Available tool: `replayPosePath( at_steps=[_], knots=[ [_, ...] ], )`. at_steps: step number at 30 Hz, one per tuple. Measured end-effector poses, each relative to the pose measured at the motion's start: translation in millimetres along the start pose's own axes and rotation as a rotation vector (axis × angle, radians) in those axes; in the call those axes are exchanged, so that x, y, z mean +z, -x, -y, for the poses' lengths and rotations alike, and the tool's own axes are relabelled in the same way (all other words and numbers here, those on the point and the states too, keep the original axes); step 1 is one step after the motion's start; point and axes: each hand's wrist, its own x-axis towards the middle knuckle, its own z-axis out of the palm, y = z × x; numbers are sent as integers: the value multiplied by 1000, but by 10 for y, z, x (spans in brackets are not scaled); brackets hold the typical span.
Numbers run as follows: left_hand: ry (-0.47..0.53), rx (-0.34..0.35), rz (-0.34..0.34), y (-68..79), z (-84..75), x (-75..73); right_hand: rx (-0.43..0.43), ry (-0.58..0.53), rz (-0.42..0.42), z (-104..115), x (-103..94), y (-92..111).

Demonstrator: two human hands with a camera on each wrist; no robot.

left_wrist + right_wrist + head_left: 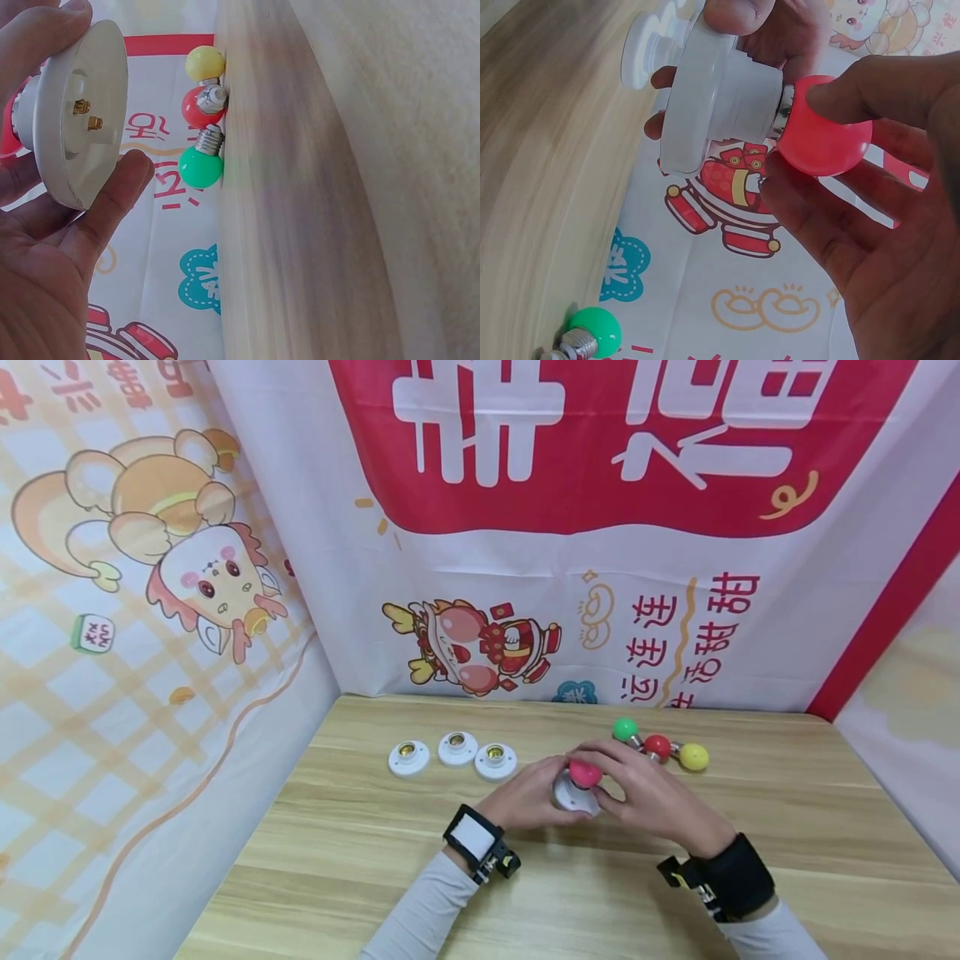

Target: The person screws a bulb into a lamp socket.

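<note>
My left hand point(531, 795) grips a round white lamp holder point(576, 797) by its rim, lifted off the table. Its hollow underside with two brass screws faces the left wrist camera. A pinkish-red light bulb point(829, 127) sits with its metal base in the socket mouth of the lamp holder point(697, 97); a sliver of metal shows between them. With thumb and fingers my right hand point(651, 789) pinches the bulb's globe. In the right wrist view the thumb lies on one side of the globe, the fingers on the other.
Left of the hands, three more white lamp holders point(495, 762) lie on the wooden table point(360, 877). Behind the right hand lie a green bulb point(625, 729), a red bulb point(657, 747) and a yellow bulb point(693, 757). A printed cloth point(480, 560) hangs along the table's back edge.
</note>
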Motion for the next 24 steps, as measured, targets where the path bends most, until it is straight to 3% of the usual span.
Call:
replayPosePath(
  at_steps=[24],
  knots=[
    [6, -52, 38, -10, 6, 16, 14, 17, -19, -39, 54, -15]
  ],
)
